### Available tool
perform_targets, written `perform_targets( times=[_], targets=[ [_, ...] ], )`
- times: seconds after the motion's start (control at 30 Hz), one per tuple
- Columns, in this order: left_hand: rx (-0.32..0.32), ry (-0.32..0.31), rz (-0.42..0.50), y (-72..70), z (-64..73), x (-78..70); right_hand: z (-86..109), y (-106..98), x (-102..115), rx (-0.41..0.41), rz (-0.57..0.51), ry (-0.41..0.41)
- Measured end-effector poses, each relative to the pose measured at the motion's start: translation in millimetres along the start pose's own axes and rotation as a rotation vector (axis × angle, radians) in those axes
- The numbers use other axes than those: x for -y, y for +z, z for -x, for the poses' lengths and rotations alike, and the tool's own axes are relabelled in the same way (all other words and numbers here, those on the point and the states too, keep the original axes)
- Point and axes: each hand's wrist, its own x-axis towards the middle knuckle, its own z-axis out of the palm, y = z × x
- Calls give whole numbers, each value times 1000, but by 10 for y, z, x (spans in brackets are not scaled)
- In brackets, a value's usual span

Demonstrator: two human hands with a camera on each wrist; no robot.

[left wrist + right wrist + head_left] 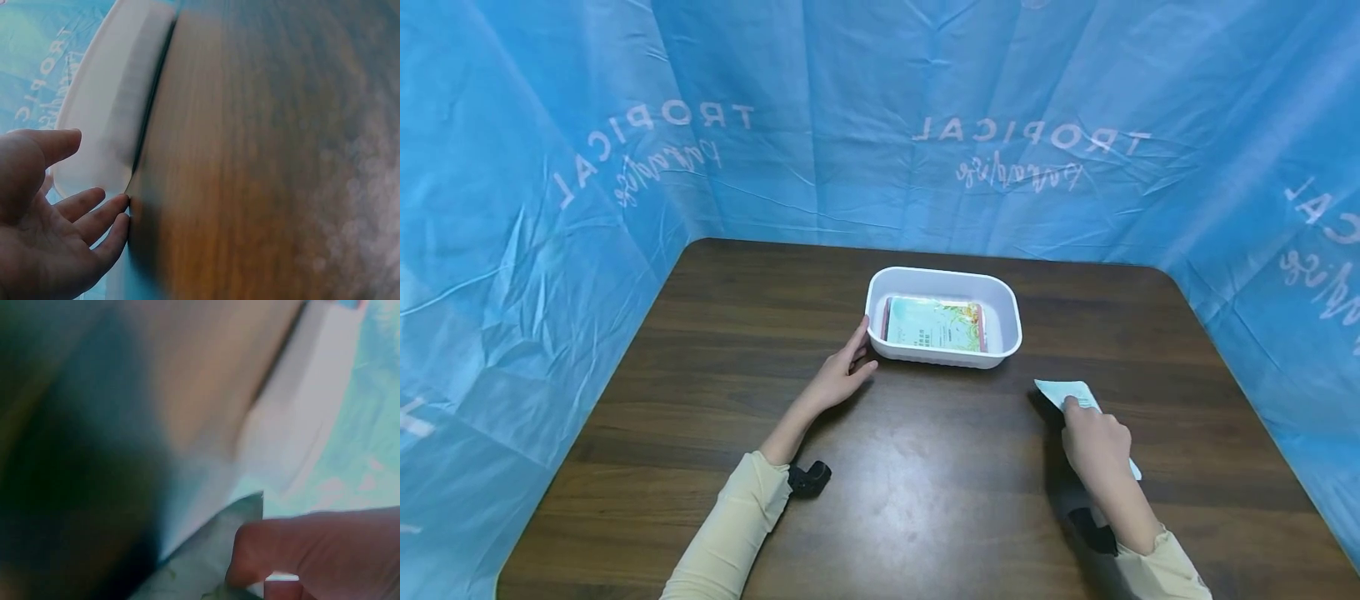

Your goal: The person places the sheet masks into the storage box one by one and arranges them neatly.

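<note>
A white plastic basin (1006, 360) sits toward the far side of the table, with flat printed packets (925, 323) lying in it; the top one is pale green-blue with an orange floral corner. My left hand (838, 377) is at the basin's near left corner, fingertips at its wall; in the left wrist view its fingers (94, 219) are loosely spread and hold nothing. To the right of the basin, my right hand (1096, 442) pinches a similar pale blue packet (1063, 390) above the table. The hand hides the packet's middle. In the right wrist view, the thumb presses on the packet (206, 556).
The dark brown wooden table (880, 500) has rounded far corners. A blue printed cloth (880, 125) hangs around its back and sides. A black wrist strap (808, 480) is on the left wrist, with another on the right.
</note>
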Motion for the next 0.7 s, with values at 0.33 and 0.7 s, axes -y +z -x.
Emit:
perform_targets(
  times=[0.33, 0.7],
  targets=[
    [2, -5, 9, 5, 1, 0, -46, -545, 379, -31, -100, -204],
    [4, -2, 33, 7, -2, 20, -705, -903, 424, -71, -331, -391]
  ],
)
